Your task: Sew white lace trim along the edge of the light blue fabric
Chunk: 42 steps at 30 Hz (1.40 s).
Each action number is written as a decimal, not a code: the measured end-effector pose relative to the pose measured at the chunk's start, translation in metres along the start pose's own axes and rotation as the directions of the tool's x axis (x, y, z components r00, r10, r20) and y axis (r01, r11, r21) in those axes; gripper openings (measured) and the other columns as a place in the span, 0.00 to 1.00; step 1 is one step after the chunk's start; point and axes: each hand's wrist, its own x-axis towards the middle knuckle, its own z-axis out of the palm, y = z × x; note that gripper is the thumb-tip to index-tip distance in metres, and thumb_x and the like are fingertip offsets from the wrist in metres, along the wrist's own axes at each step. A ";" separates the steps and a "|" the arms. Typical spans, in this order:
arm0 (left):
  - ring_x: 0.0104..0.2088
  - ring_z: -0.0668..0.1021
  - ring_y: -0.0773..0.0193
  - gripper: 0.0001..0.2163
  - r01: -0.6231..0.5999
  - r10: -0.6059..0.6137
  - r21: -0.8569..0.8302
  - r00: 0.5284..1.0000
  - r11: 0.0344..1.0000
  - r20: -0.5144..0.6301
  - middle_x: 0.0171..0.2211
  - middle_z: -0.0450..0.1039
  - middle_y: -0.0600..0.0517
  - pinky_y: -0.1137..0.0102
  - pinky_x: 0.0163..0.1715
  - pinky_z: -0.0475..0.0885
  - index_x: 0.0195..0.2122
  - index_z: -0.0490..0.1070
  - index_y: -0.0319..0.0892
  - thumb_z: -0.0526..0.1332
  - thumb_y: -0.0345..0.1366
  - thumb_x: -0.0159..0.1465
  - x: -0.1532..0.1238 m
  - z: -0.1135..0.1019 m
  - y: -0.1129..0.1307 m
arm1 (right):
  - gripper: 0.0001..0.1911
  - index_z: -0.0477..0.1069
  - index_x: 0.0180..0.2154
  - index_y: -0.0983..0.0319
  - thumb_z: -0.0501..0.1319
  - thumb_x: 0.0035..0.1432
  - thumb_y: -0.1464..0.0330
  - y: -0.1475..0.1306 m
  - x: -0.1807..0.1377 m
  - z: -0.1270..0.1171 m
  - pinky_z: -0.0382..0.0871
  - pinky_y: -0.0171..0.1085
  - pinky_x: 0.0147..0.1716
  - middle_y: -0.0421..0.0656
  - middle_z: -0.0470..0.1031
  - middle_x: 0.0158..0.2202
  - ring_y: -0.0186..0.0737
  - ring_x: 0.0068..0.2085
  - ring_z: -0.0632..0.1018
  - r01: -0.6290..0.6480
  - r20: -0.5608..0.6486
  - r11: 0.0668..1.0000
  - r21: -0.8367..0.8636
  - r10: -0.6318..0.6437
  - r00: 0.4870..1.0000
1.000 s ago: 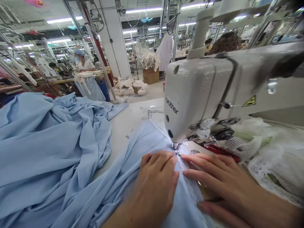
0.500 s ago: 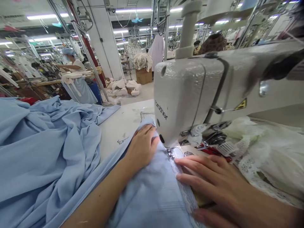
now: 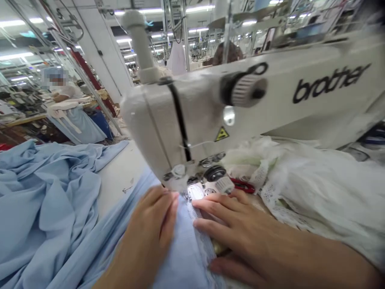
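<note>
Light blue fabric (image 3: 179, 253) runs under the presser foot (image 3: 188, 196) of a white sewing machine (image 3: 198, 116). Pale lace trim (image 3: 201, 241) lies along its right edge. On the cloth left of the needle is my left hand (image 3: 147, 228), its fingers bent and thumb drawn in, seemingly pinching the fabric; the fingertips are partly blurred. My right hand (image 3: 240, 226) rests palm down with fingers spread, index and middle fingertips touching the lace edge just in front of the foot.
A heap of blue fabric (image 3: 45, 200) covers the table's left side. White lace-edged cloth (image 3: 315, 180) is piled under the machine arm, near a red-handled tool (image 3: 243, 185). A person (image 3: 61, 88) sits at another table in the left background.
The view has turned right, showing more of the machine arm. My left hand has drawn back towards me, its fingers now bent instead of flat. My right hand keeps its place beside the lace.
</note>
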 end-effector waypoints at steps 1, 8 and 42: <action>0.42 0.78 0.62 0.09 -0.045 0.044 -0.014 0.999 0.999 -0.022 0.39 0.75 0.49 0.67 0.43 0.75 0.39 0.72 0.43 0.52 0.33 0.69 -0.008 -0.002 0.007 | 0.20 0.67 0.55 0.59 0.55 0.68 0.55 0.000 -0.001 0.001 0.62 0.49 0.49 0.46 0.67 0.59 0.49 0.54 0.69 0.008 -0.006 1.000 0.000 -0.008 1.000; 0.52 0.72 0.65 0.13 -0.070 0.071 -0.025 0.996 0.997 0.059 0.51 0.71 0.51 0.68 0.54 0.66 0.55 0.66 0.43 0.53 0.32 0.70 -0.029 0.006 0.022 | 0.22 0.67 0.54 0.63 0.54 0.69 0.55 0.002 -0.003 0.008 0.58 0.53 0.51 0.50 0.69 0.56 0.52 0.53 0.68 0.052 -0.038 0.997 -0.064 -0.054 0.998; 0.52 0.76 0.65 0.14 -0.248 0.247 0.162 0.969 0.955 0.028 0.52 0.75 0.47 0.68 0.50 0.68 0.54 0.66 0.41 0.52 0.28 0.68 -0.020 0.003 0.010 | 0.20 0.68 0.52 0.60 0.55 0.68 0.55 -0.001 -0.004 0.004 0.60 0.48 0.53 0.47 0.72 0.52 0.48 0.52 0.70 0.001 -0.113 1.000 -0.010 -0.002 0.994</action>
